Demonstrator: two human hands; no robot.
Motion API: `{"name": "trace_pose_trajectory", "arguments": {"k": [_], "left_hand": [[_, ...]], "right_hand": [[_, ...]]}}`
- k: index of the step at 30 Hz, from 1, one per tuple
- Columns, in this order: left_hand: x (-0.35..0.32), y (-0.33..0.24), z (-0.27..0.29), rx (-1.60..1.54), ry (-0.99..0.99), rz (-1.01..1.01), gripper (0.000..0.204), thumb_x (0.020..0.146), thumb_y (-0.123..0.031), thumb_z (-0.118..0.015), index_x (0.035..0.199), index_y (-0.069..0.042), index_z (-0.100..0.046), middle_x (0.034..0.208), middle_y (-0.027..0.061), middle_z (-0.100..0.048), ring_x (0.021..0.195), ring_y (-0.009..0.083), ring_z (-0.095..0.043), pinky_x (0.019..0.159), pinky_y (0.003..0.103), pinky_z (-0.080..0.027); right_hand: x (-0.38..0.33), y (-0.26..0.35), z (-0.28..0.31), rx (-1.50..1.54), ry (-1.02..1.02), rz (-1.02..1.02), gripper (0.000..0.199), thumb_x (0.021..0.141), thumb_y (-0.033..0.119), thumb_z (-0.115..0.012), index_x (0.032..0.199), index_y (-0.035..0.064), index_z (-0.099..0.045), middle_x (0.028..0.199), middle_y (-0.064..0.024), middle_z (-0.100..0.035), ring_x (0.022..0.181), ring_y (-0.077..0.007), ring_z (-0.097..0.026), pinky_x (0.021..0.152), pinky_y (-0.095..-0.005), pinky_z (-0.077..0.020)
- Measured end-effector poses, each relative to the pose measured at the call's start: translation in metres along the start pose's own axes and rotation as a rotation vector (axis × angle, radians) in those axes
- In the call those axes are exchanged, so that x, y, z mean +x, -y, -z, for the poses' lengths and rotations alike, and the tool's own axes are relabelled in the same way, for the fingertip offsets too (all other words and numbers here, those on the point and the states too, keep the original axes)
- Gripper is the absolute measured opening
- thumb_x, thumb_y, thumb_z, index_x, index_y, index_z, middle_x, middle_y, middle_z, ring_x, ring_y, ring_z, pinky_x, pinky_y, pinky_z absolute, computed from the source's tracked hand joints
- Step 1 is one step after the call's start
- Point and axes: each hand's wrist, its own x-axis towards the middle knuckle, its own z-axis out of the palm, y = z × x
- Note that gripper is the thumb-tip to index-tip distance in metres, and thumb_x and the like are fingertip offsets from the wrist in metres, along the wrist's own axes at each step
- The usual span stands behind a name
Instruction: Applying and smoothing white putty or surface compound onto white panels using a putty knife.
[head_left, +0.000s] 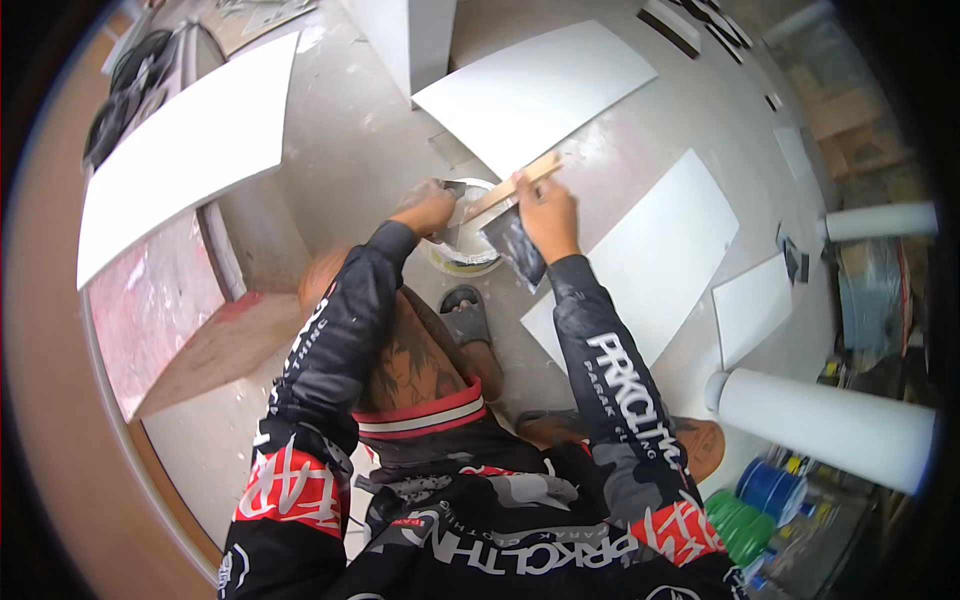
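A white bucket point(464, 264) with pale paste in it stands on the floor in front of me. My left hand point(426, 208) is closed at its left rim on a thin, dark-edged flat scraper point(455, 187), though the fingers partly hide it. On the right side of the bucket, my right hand point(550, 217) grips a light wooden stick point(492, 202) that slants down over the opening. Below that same hand hangs a dark flat spreader point(513, 246) smeared with white; how the fingers hold it is hidden.
White panels lie on the floor, one beyond the bucket point(535, 90) and one to its right point(655, 265). Another white panel point(190, 150) rests on a box-like support point(240, 250) at left. White rolls point(820, 425) and a green container point(738, 525) sit at right.
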Motion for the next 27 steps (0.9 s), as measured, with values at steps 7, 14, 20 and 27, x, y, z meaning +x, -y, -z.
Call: {"name": "trace_pose_trajectory", "arguments": {"k": [7, 14, 20, 27], "left_hand": [[-0.053, -0.009, 0.033, 0.016, -0.165, -0.371, 0.036, 0.095, -0.024, -0.049, 0.123, -0.005, -0.06, 0.106, 0.0266, -0.065, 0.096, 0.0405, -0.065, 0.084, 0.041, -0.05], [-0.097, -0.042, 0.036, -0.018, -0.216, -0.701, 0.03, 0.097, -0.007, -0.049, 0.126, -0.007, -0.058, 0.114, 0.0202, -0.065, 0.108, 0.0356, -0.063, 0.089, 0.037, -0.049], [-0.106, -0.044, 0.031, 0.001, -0.218, -0.957, 0.034, 0.099, -0.007, -0.045, 0.132, -0.003, -0.052, 0.133, 0.0184, -0.056, 0.128, 0.0351, -0.049, 0.106, 0.039, -0.039], [-0.12, -0.056, 0.031, 0.321, -0.185, -1.139, 0.064, 0.077, 0.006, -0.059, 0.139, -0.008, -0.047, 0.149, 0.0196, -0.038, 0.136, 0.0434, -0.037, 0.114, 0.054, -0.025]], "right_hand": [[-0.077, -0.112, -0.036, 0.87, 0.341, -0.606, 0.032, 0.089, 0.019, -0.068, 0.113, -0.0011, -0.06, 0.102, -0.0079, -0.065, 0.1, -0.0185, -0.059, 0.094, -0.0323, -0.0436], [-0.074, -0.063, -0.016, 1.604, 0.268, -0.615, 0.026, 0.091, 0.009, -0.059, 0.115, 0.0013, -0.055, 0.106, -0.0078, -0.065, 0.099, -0.0215, -0.064, 0.093, -0.0379, -0.0501], [-0.055, -0.005, 0.003, 1.643, 0.27, -0.705, 0.025, 0.093, 0.016, -0.059, 0.116, 0.0069, -0.056, 0.109, -0.0059, -0.065, 0.097, -0.0183, -0.063, 0.084, -0.0352, -0.0503], [-0.058, 0.008, 0.027, 1.79, 0.389, -0.602, 0.025, 0.096, 0.019, -0.054, 0.118, 0.0093, -0.057, 0.112, -0.0056, -0.065, 0.099, -0.0184, -0.064, 0.083, -0.0353, -0.0495]]}}
